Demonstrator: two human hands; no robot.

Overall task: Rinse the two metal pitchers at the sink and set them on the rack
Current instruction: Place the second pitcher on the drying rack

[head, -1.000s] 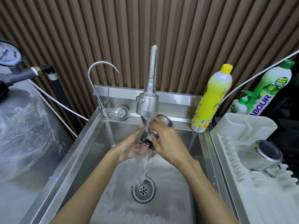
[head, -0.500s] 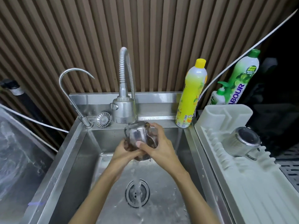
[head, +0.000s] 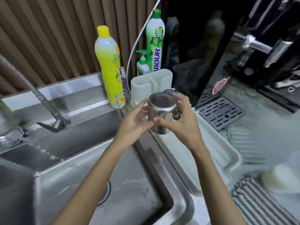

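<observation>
**Sink station, listed left to right**

- Faucet point(head: 37, 93): far left, its hose slanting down to the back ledge. Blur hides whether water is running.
- Sink point(head: 65, 192): lower left, wet, with both forearms crossing above it.
- Yellow bottle point(head: 110, 69): upper centre, upright on the ledge and within reach for washing.
- Left hand point(head: 131, 125): fingers spread and lightly curved against the pitcher's left wall, thumb low in front. This looks like a steadying hold.
- Pitcher point(head: 162, 111): centre of the frame, held in the air over the rack's left edge and clear of the basin. A dark round end faces the camera, either mouth or base; I cannot tell which. A sliver of metal behind it is probably the other pitcher.
- Green bottle point(head: 155, 41): top centre, behind the rack.
- Right hand point(head: 183, 122): fingers wrapped round the pitcher's right side, thumb across the front. It likely takes the weight for setting down.
- Rack point(head: 215, 153): white, just right of the sink, so drips stay close.
- Grate point(head: 220, 112): right of centre.
- Machine point(head: 259, 46): black, upper right.
</observation>
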